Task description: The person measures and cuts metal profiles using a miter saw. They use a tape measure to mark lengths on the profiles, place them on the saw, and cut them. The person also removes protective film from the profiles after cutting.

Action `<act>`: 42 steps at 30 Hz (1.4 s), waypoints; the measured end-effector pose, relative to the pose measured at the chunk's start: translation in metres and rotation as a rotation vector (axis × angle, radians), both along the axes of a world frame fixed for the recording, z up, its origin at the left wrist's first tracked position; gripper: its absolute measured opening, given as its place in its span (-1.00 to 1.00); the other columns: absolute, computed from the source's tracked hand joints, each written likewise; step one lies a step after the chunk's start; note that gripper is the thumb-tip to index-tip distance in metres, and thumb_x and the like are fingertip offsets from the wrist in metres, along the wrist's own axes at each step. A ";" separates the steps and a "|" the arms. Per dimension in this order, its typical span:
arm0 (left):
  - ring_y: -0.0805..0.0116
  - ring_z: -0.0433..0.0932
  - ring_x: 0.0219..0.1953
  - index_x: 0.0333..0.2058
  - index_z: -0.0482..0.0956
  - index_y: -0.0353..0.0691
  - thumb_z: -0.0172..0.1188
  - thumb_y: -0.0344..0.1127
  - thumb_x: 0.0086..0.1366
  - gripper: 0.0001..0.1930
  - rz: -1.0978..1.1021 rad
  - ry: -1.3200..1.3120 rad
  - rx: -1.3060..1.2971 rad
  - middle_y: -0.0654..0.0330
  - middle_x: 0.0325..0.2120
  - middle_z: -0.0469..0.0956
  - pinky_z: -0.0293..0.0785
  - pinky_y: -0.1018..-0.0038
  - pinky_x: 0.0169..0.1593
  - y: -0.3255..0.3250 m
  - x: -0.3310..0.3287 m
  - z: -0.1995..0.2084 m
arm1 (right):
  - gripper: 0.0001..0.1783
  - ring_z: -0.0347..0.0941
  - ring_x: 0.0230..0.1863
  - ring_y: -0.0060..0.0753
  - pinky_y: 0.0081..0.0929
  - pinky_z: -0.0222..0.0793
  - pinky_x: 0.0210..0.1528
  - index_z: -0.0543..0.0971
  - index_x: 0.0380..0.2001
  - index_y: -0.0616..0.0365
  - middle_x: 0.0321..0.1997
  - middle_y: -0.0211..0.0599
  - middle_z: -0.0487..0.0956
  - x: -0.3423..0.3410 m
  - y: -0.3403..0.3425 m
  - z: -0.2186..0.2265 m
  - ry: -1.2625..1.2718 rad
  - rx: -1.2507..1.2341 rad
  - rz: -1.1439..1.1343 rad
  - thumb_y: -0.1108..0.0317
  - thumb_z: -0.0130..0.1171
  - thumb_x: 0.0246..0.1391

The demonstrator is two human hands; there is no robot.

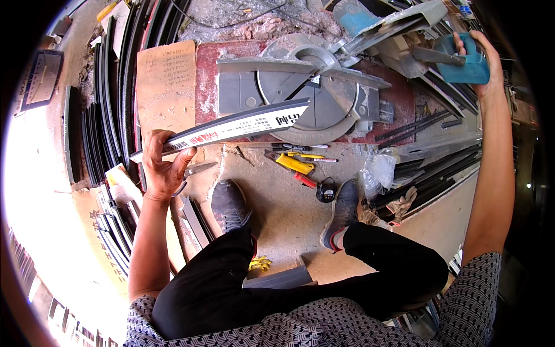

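Across saw table (pixel 236 95) edge | white strip (pixel 243 122), left fingers (pixel 154 143) clamped on it | right fingers (pixel 460 46) round teal handle (pixel 462 73), saw head (pixel 402 28) raised

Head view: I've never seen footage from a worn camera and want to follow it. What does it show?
This picture comes from a fisheye camera on someone's head, looking down, so straight edges bend near the rim. There is no robot, only bare hands. The left hand holds a long strip with a printed white face. The right hand grips the blue-green handle of a circular-bladed saw. On the floor, near the shoes, lie a yellow tool and a black tape measure.
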State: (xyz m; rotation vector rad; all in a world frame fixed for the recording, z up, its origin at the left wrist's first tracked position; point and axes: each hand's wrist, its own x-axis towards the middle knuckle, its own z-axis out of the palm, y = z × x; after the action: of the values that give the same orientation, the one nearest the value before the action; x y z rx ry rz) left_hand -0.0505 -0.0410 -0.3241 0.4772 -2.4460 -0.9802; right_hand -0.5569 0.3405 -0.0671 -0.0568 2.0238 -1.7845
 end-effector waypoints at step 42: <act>0.61 0.27 -0.49 -0.14 0.57 -0.37 0.48 0.00 0.27 -0.49 0.255 -0.143 0.343 0.38 -0.57 0.41 0.24 0.62 -0.44 -0.002 -0.009 -0.011 | -0.49 0.63 -0.31 -0.43 -0.64 0.68 -0.29 0.46 0.08 0.61 -0.25 -0.09 0.64 -0.013 0.009 -0.002 -0.052 -0.013 0.162 0.26 0.12 0.34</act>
State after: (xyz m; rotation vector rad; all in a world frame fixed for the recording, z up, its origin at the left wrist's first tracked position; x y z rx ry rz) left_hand -0.0599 -0.0432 -0.3350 0.9791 -2.2653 -1.2939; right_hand -0.5697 0.3499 -0.0689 -0.1716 1.9136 -1.6809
